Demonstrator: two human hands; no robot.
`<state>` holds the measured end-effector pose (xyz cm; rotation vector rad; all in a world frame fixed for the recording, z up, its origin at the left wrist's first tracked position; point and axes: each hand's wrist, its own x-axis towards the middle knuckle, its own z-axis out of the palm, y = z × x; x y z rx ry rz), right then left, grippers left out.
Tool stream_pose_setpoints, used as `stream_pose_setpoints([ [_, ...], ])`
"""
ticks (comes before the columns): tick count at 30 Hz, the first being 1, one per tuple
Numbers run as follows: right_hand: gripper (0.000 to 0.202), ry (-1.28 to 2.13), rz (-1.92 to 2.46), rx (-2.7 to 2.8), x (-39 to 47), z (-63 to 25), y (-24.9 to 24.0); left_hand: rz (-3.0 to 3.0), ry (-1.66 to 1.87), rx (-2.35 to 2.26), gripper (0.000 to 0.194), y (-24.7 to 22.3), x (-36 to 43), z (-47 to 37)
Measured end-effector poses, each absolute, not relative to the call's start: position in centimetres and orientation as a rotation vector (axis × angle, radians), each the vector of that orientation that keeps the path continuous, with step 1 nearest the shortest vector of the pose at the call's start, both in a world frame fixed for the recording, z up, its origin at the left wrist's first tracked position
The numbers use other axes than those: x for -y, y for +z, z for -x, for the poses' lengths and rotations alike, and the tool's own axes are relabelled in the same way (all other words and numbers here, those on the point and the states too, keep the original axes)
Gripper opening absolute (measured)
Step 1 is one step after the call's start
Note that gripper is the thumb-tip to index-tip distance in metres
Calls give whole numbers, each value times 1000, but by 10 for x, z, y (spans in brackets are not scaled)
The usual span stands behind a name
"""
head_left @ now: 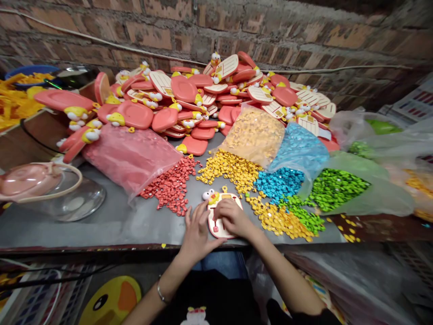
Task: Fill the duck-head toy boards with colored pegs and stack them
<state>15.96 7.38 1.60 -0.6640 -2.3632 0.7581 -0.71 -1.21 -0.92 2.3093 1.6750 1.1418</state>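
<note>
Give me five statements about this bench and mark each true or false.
1. Both hands rest on one toy at the table's front edge. True: the left hand and right hand lie on the toy.
2. The red beads lie right of the green beads. False: the red beads lie at the left, the green beads at the right.
3. A toy pile stands against the brick wall. True: the toy pile.
4. The blue beads sit in a metal bowl. False: the blue beads spill from a plastic bag onto the table.
5. The left wrist is bare. False: it wears a bracelet.
</note>
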Motion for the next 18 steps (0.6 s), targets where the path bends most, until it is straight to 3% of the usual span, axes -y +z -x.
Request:
stream_pose_setpoints([
  [5, 27, 862, 692, 2344, -70, -154, 35, -1966, 1653, -1581, 65, -13, 17, 14],
  [10, 20, 479, 705, 2609, -54, -105, 30, -1628, 1985, -1637, 49, -13, 21, 13],
  [14, 11, 394, 691, 2742, -41, -75, 17, -1667, 2072, -1598, 43, -14, 22, 13],
  [18, 20, 621, 752, 2336, -44, -97, 23, -1771, 1843, -1604, 38, -15, 20, 18],
])
